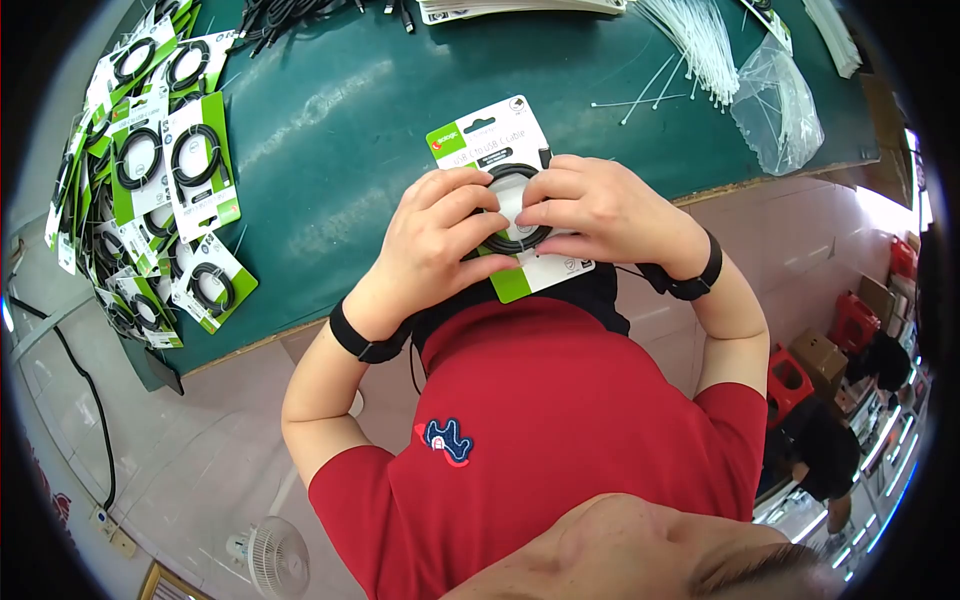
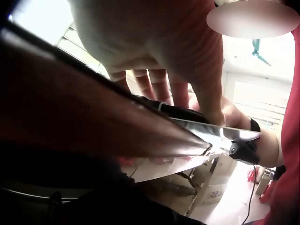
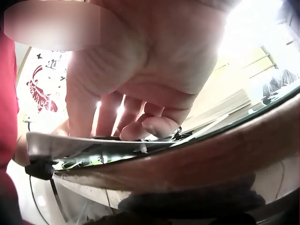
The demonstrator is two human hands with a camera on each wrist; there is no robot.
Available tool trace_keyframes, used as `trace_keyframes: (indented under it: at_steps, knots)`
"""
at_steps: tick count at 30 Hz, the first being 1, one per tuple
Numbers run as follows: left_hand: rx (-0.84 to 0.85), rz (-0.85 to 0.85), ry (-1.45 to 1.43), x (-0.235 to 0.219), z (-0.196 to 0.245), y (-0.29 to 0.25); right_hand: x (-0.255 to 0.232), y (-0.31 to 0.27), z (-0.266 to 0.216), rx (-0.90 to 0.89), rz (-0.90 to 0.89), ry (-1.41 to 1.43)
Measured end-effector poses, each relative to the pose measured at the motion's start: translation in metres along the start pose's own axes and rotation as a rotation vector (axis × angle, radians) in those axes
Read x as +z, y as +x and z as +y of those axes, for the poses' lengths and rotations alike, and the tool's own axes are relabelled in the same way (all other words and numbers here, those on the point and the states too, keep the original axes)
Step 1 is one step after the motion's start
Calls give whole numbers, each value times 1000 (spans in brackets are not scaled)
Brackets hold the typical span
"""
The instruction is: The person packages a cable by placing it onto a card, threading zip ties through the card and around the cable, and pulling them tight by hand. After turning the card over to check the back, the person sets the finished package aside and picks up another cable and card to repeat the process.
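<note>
A white and green packaging card [image 1: 478, 137] lies tilted at the table's near edge, with a coiled black cable [image 1: 513, 246] on its front. From the left, the left hand [image 1: 435, 228] grips the coil, fingertips along its side and thumb low near the card. The right hand [image 1: 592, 212] pinches the coil's right side with bent fingers. In the left wrist view the left hand [image 2: 154, 40] arches over the card [image 2: 225, 131]. The right wrist view has the right hand [image 3: 140, 63] above the card [image 3: 79, 146]; its fingertips partly hide the coil.
Packaged cables [image 1: 203, 170] are heaped on the left of the green table [image 1: 320, 190]. Loose black cables [image 1: 290, 20], stacked cards [image 1: 520, 8], white zip ties [image 1: 700, 50] and a clear plastic bag [image 1: 778, 110] lie along the far side. A fan [image 1: 278, 558] stands below left.
</note>
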State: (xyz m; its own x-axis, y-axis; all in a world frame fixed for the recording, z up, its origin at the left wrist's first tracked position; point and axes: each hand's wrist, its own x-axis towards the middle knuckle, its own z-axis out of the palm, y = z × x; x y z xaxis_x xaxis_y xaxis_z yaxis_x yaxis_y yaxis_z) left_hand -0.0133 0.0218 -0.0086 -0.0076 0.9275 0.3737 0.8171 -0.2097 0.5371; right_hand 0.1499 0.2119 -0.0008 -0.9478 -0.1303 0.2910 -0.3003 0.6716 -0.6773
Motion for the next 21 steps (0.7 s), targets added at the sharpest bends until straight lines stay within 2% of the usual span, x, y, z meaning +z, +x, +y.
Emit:
trace_keyframes:
  at_steps: [4, 11, 21]
  knots:
    - [6, -45, -8, 4, -4, -5, 3, -7, 9, -11, -79, -71]
    - [-24, -10, 22, 8, -1, -8, 3, -9, 16, -86, -69, -79]
    - [-92, 49, -29, 12, 0, -10, 11, -14, 14, -60, 25, -71]
